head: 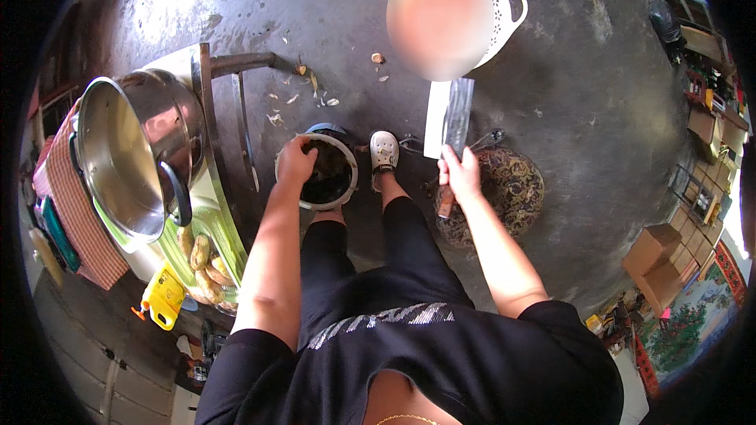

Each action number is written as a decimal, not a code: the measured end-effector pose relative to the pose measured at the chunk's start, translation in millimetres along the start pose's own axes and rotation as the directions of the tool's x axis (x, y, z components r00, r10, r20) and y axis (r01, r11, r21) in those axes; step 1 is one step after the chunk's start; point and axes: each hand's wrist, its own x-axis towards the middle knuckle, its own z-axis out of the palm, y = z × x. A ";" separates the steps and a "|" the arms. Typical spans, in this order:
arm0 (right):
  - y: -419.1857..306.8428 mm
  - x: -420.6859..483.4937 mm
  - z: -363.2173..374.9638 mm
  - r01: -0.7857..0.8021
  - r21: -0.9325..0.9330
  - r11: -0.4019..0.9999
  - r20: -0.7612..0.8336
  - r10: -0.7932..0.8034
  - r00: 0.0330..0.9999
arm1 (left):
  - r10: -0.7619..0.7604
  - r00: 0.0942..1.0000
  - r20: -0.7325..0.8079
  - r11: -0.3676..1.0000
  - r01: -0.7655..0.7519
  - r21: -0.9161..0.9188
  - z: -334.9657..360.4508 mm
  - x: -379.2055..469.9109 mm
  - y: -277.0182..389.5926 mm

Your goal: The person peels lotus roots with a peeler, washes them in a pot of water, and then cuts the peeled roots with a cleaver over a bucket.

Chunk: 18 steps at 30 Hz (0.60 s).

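Observation:
My left hand grips the left rim of a round bucket, its thumb reaching over the opening. Dark contents lie inside the bucket; I cannot tell what they are. In my right hand is a cleaver, held by its wooden handle, with the broad metal blade pointing away from me. A flat white strip shows beside the blade. Beyond it stands a white perforated basket with a loop handle, and a blurred patch covers most of it.
On the left, a large steel pot stands on a table near a green basket holding tubers. A yellow jug is close by. Peel scraps litter the floor. A patterned round cushion sits at right, cardboard boxes farther off.

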 end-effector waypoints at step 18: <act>-27.0 103.8 -38.4 0.165 0.595 0.787 0.137 -0.301 0.944 | 0.157 0.987 -0.041 0.895 -0.124 0.428 92.9 351.2 -95.0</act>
